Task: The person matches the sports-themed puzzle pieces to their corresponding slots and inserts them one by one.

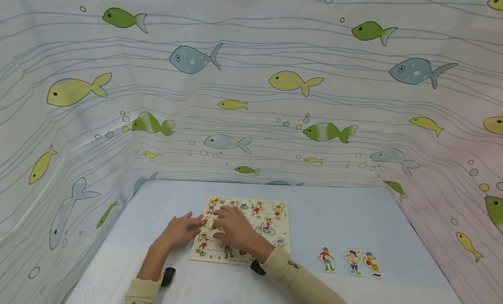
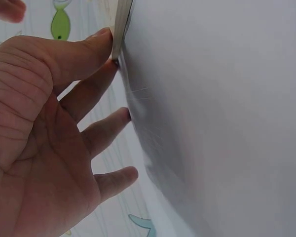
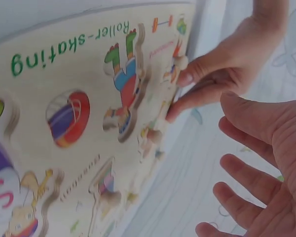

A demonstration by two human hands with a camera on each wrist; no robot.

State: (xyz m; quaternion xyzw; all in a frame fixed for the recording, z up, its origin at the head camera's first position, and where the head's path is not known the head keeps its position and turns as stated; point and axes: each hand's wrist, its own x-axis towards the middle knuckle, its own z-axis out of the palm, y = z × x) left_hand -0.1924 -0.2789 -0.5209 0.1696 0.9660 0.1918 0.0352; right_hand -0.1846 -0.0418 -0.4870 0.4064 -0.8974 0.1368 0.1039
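Observation:
A wooden puzzle board [image 1: 220, 261] printed with sports figures lies flat on the table. At its left edge my left hand [image 1: 178, 232] pinches the board between thumb and index finger, as the left wrist view shows, with the other fingers spread. Over the board's left middle hovers my right hand [image 1: 233, 227], fingers parted and holding nothing. Figures with small round knobs, such as a wooden knob [image 3: 110, 196], show beneath it in the right wrist view. A cyclist figure [image 1: 265, 226] lies right of that hand, while part of the board's middle is hidden under it.
Right of the board lie three loose figure pieces: one in green boots [image 1: 326, 259], one in purple trousers [image 1: 353, 262] and one in a blue cap [image 1: 372, 264]. A pale cloth covers the table [image 1: 334, 216]. Fish-patterned curtain [image 1: 251, 120] encloses the back and sides.

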